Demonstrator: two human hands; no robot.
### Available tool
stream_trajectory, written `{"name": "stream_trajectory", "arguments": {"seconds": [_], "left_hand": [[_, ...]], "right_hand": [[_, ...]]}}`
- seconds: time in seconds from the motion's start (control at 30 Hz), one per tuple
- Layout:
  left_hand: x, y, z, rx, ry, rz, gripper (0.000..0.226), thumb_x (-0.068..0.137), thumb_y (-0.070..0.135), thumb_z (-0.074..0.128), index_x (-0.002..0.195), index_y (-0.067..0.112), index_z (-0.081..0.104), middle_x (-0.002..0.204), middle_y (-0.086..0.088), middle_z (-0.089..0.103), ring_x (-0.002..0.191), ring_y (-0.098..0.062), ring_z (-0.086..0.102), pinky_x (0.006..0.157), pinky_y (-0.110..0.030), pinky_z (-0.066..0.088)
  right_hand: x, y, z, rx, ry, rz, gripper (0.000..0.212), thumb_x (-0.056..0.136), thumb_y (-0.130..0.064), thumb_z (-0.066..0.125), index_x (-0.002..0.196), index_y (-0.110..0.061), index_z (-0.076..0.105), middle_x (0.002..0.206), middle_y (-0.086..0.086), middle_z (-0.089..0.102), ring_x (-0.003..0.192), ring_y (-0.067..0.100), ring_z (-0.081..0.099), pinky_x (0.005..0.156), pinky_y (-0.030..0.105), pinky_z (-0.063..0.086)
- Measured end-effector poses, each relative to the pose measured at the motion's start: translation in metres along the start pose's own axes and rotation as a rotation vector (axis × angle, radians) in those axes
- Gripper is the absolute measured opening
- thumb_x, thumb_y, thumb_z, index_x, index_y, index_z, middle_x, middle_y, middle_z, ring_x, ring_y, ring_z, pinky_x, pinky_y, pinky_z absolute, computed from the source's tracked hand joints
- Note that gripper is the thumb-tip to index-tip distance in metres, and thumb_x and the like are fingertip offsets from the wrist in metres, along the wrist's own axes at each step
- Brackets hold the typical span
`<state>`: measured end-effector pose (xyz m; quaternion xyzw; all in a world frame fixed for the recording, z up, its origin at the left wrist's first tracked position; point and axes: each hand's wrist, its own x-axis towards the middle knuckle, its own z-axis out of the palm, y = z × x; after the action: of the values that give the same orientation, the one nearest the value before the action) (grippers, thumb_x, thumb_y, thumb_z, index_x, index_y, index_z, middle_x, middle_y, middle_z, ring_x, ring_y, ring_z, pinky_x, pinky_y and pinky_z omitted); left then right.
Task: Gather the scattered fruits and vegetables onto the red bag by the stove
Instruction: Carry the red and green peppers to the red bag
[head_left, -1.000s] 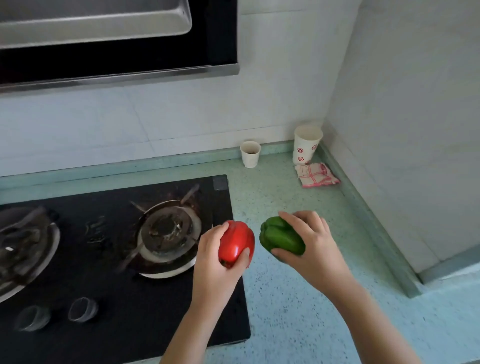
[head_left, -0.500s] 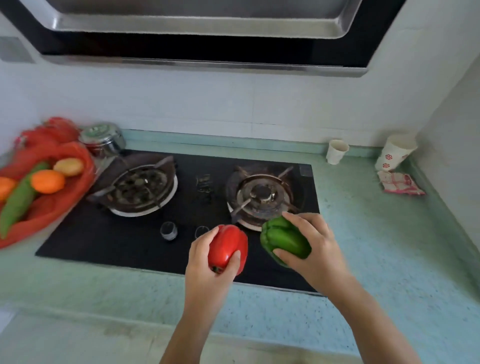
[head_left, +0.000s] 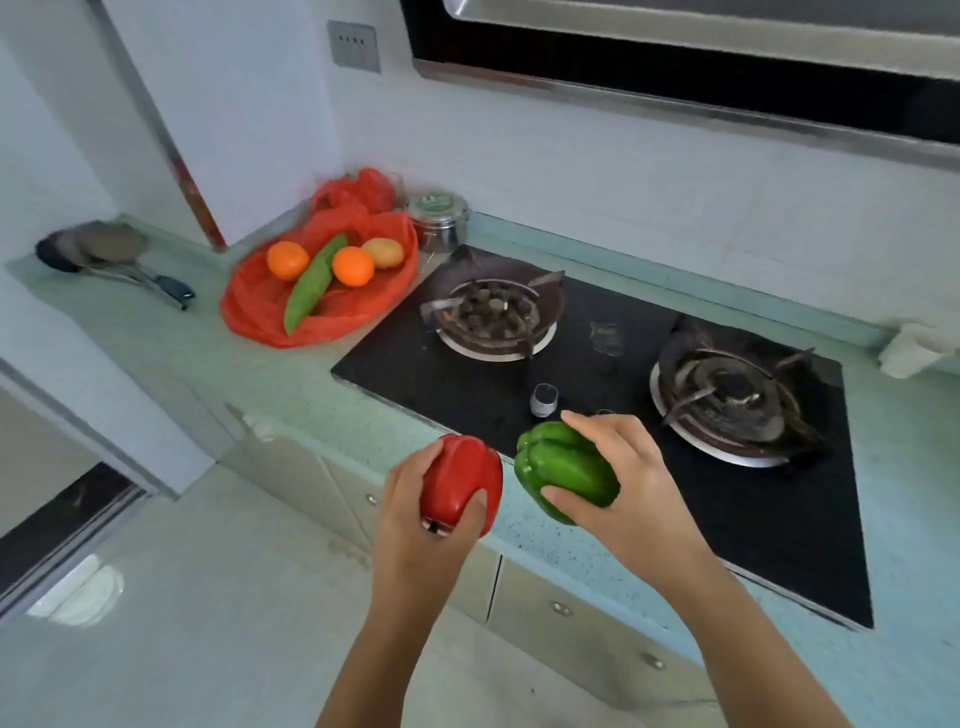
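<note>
My left hand (head_left: 415, 525) grips a red bell pepper (head_left: 462, 480) and my right hand (head_left: 628, 488) grips a green bell pepper (head_left: 563, 467). Both are held in the air over the counter's front edge, near the stove's front left corner. The red bag (head_left: 260, 306) lies spread on the counter left of the stove. On it rest two oranges (head_left: 287, 260) (head_left: 353, 266), a long green vegetable (head_left: 311, 283) and a yellowish potato (head_left: 383, 252). The bag is well to the upper left of my hands.
A black two-burner gas stove (head_left: 597, 405) fills the counter's middle. A steel tin (head_left: 439, 221) stands behind the bag. A pan with a handle (head_left: 111, 254) lies at the far left. A white cup (head_left: 914, 348) sits at the right edge. Cabinet doors (head_left: 566, 603) are below the counter.
The view has swung left, from the right corner with its cups to the bag side. Both hands still hold their peppers and have travelled left along the stove front.
</note>
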<state>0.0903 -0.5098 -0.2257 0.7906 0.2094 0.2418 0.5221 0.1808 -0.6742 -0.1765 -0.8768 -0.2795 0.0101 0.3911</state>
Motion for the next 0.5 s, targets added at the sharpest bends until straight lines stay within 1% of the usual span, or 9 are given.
{"name": "stream_trajectory", "arguments": {"seconds": [0.07, 0.13, 0.2, 0.27, 0.3, 0.4, 0.5], "left_hand": [[-0.003, -0.006, -0.019, 0.002, 0.049, -0.029, 0.058, 0.074, 0.020, 0.074, 0.123, 0.032, 0.044, 0.120, 0.008, 0.046, 0.104, -0.012, 0.050, 0.068, -0.015, 0.051], [-0.005, -0.010, -0.034, -0.012, 0.097, -0.056, 0.057, 0.074, 0.020, 0.073, 0.121, 0.035, 0.044, 0.119, 0.009, 0.047, 0.102, -0.009, 0.050, 0.067, -0.010, 0.050], [-0.007, -0.015, -0.047, -0.041, 0.145, -0.084, 0.056, 0.074, 0.018, 0.074, 0.120, 0.034, 0.045, 0.117, 0.008, 0.049, 0.101, -0.010, 0.051, 0.067, -0.008, 0.048], [-0.006, -0.018, -0.058, -0.062, 0.188, -0.116, 0.055, 0.074, 0.018, 0.074, 0.119, 0.033, 0.046, 0.115, 0.009, 0.049, 0.100, -0.012, 0.052, 0.067, -0.007, 0.048], [-0.005, -0.021, -0.063, -0.060, 0.208, -0.125, 0.055, 0.073, 0.018, 0.074, 0.118, 0.033, 0.046, 0.114, 0.011, 0.050, 0.099, -0.013, 0.053, 0.067, -0.008, 0.048], [0.002, -0.033, -0.082, -0.035, 0.268, -0.145, 0.054, 0.073, 0.020, 0.074, 0.117, 0.036, 0.046, 0.112, 0.015, 0.050, 0.099, -0.013, 0.053, 0.068, -0.010, 0.049], [0.017, -0.049, -0.103, -0.004, 0.317, -0.159, 0.053, 0.073, 0.020, 0.074, 0.114, 0.039, 0.046, 0.112, 0.012, 0.051, 0.098, -0.011, 0.054, 0.068, -0.011, 0.050]], "right_hand": [[0.007, -0.014, 0.015, 0.026, -0.055, -0.040, 0.067, 0.070, -0.026, 0.076, 0.128, -0.034, 0.045, 0.113, -0.018, 0.039, 0.113, 0.009, 0.038, 0.096, 0.020, 0.030], [0.014, -0.025, 0.028, 0.054, -0.096, -0.075, 0.065, 0.071, -0.025, 0.076, 0.127, -0.038, 0.044, 0.113, -0.024, 0.037, 0.112, 0.007, 0.038, 0.096, 0.020, 0.031], [0.022, -0.036, 0.039, 0.123, -0.122, -0.086, 0.064, 0.070, -0.025, 0.076, 0.121, -0.046, 0.043, 0.113, -0.026, 0.037, 0.110, 0.000, 0.039, 0.093, 0.015, 0.032], [0.031, -0.045, 0.050, 0.167, -0.154, -0.094, 0.063, 0.070, -0.026, 0.076, 0.118, -0.048, 0.042, 0.114, -0.024, 0.038, 0.110, -0.004, 0.039, 0.091, 0.011, 0.032], [0.036, -0.050, 0.057, 0.151, -0.171, -0.114, 0.063, 0.071, -0.026, 0.076, 0.120, -0.045, 0.043, 0.115, -0.020, 0.039, 0.110, -0.002, 0.040, 0.092, 0.013, 0.032], [0.055, -0.063, 0.080, 0.091, -0.212, -0.179, 0.064, 0.072, -0.026, 0.075, 0.128, -0.033, 0.045, 0.114, -0.010, 0.040, 0.112, 0.009, 0.040, 0.096, 0.025, 0.033], [0.077, -0.075, 0.108, 0.103, -0.237, -0.215, 0.064, 0.072, -0.026, 0.074, 0.129, -0.030, 0.045, 0.113, -0.009, 0.041, 0.111, 0.011, 0.040, 0.094, 0.025, 0.033]]}}
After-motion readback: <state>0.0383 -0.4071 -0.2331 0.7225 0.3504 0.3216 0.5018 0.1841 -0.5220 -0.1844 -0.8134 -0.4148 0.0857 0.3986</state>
